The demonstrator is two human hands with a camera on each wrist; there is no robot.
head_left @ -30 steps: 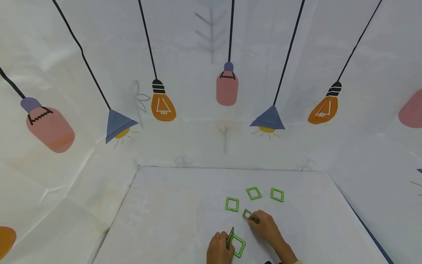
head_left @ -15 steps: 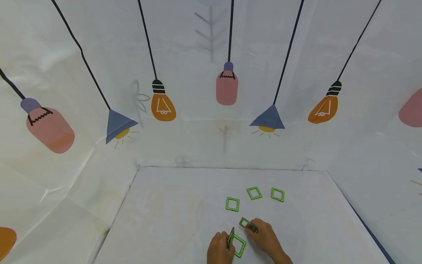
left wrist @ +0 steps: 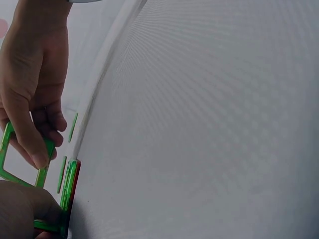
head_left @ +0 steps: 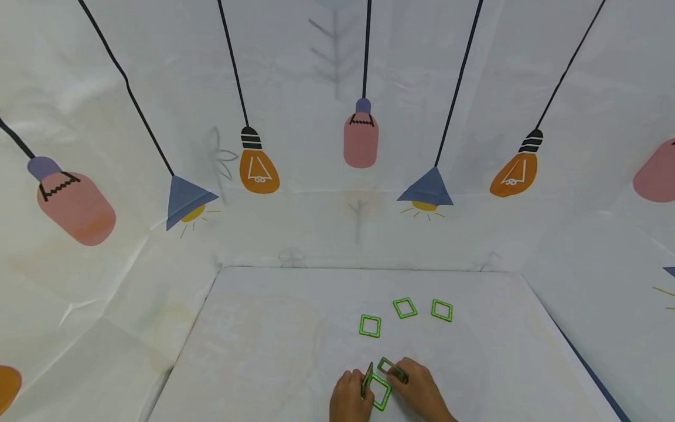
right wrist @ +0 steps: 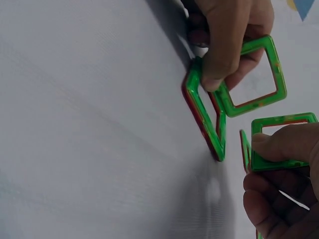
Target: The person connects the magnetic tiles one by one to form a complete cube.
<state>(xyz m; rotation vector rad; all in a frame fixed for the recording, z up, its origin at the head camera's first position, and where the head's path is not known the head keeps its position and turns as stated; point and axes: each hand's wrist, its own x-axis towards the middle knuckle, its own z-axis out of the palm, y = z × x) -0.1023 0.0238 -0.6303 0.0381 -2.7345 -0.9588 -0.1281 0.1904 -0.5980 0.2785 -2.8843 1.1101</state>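
My left hand pinches a green square open-frame magnetic tile, which stands upright along one edge of another green square tile lying on the white table. Just to the right, my right hand holds a third green square tile between thumb and fingers, tilted and raised close to the other two. A small gap separates it from the upright tile in the right wrist view. Fingers cover part of both held tiles. Red edging shows along the tiles' sides.
Three more green square tiles lie apart farther back on the table: one on the left, one in the middle and one on the right. Behind the table rises a white sheet wall printed with hanging lamps.
My right hand has come nearer and slightly left with its tile, closing in on the left hand. The left hand and its upright tile have stayed in place.
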